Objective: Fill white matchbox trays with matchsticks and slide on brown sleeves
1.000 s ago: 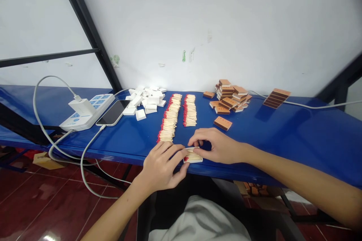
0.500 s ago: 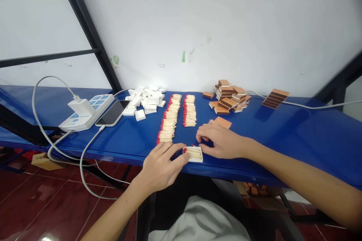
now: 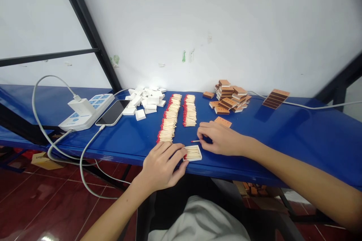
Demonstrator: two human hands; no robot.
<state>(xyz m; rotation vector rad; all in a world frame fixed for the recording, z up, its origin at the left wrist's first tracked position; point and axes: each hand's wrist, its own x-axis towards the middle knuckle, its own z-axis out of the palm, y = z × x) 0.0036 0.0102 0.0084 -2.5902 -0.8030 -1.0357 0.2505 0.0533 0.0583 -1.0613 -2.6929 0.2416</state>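
A white matchbox tray (image 3: 200,154) lies near the table's front edge with several red-headed matches in it. My left hand (image 3: 162,165) grips its left end, fingers over the far side and thumb at the near side. Just beyond the tray's right corner, my right hand (image 3: 216,138) pinches a single match (image 3: 195,141) by its plain end, the red head pointing left. A long row of matches (image 3: 169,118) stretches away from my left hand, heads to the left. A shorter row of matches (image 3: 190,111) lies beside it.
White empty trays (image 3: 147,99) are heaped at back left, near a phone (image 3: 113,113) and a power strip (image 3: 87,115) with looping cables. Brown matchboxes (image 3: 230,98) are piled at back right. A flat orange card (image 3: 223,121) lies behind my right hand; a striped card (image 3: 276,98) leans farther right.
The match in my right hand has come into clear view, raised just past the tray. My left thumb has shifted from the tray's inside toward its near edge, and the tray has tilted slightly.
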